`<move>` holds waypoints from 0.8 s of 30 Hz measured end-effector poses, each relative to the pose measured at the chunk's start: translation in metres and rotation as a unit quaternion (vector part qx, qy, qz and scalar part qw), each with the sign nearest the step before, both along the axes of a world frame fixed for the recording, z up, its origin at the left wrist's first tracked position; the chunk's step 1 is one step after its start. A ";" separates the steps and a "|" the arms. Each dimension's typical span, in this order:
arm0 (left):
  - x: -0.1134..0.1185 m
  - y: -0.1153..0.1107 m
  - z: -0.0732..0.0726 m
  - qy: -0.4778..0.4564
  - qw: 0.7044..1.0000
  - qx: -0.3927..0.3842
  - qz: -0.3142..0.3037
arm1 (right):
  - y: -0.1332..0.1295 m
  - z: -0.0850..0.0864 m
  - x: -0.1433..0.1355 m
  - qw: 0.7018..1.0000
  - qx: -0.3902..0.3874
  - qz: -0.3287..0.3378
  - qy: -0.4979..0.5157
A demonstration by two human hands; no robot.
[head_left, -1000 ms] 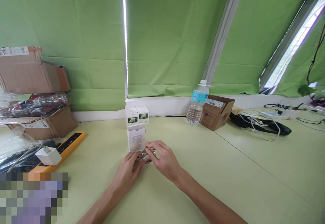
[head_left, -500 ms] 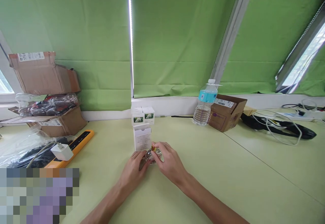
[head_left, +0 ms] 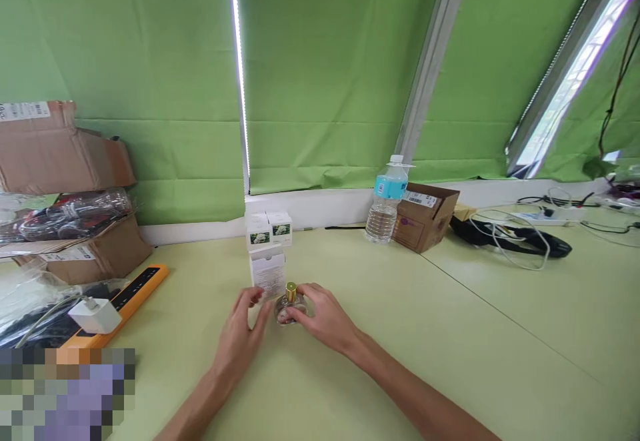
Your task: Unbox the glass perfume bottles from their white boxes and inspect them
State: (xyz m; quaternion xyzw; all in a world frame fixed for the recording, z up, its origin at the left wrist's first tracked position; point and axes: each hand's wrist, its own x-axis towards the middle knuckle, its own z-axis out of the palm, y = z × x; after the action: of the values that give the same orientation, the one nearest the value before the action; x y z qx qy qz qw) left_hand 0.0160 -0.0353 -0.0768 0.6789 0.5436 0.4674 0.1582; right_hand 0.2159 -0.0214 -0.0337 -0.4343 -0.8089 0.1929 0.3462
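Gold-capped glass bottle (head_left: 283, 311) stands upright on the table (head_left: 320, 391), just in front of the open-topped white carton (head_left: 267, 274) and slightly to its right. Progress: bottle's outside the carton, gold cap (head_left: 291, 291) sits on its neck, carton's top looks open. Whether the cap is fully seated, can't tell; carton's inside is hidden too. Left undone, as far as shows: carton isn't closed, bottle isn't free of your grip. Your right hand (head_left: 327, 317), in front of the carton and to its right, grasps the bottle, thumb on its near side, fingers around the far side below the cap. Your left hand (head_left: 237, 335) is loose and holds nothing, fingers parted, front-left of the carton; bottle's just past its thumb, apart. Left fingertips overlap the carton's lower edge in view; touching or not, can't tell.
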 end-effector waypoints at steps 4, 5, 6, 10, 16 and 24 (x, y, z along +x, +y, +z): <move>-0.014 0.019 -0.007 -0.045 0.997 0.005 0.059 | 0.000 -0.003 0.000 1.000 -0.006 -0.001 -0.002; -0.016 0.025 -0.008 -0.063 0.997 -0.010 0.039 | 0.000 -0.003 -0.001 1.000 -0.009 -0.002 0.000; -0.017 0.029 -0.009 -0.082 0.996 -0.027 0.008 | -0.001 -0.003 -0.001 1.000 -0.010 -0.001 0.001; -0.015 0.039 -0.006 -0.140 0.981 -0.079 -0.111 | -0.004 -0.001 -0.003 1.000 -0.002 0.003 0.004; -0.013 0.036 -0.003 -0.129 0.983 -0.091 -0.097 | -0.009 0.007 -0.004 0.998 0.052 0.017 0.043; -0.013 0.027 -0.001 -0.015 0.991 -0.060 -0.118 | -0.010 0.029 0.011 0.959 0.246 0.014 0.137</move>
State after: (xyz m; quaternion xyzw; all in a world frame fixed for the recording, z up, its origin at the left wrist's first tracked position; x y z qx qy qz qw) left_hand 0.0032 -0.0080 -0.0777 0.7206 0.4840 0.4223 0.2613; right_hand 0.2266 -0.0315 -0.0045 -0.2935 -0.7822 0.0505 0.5472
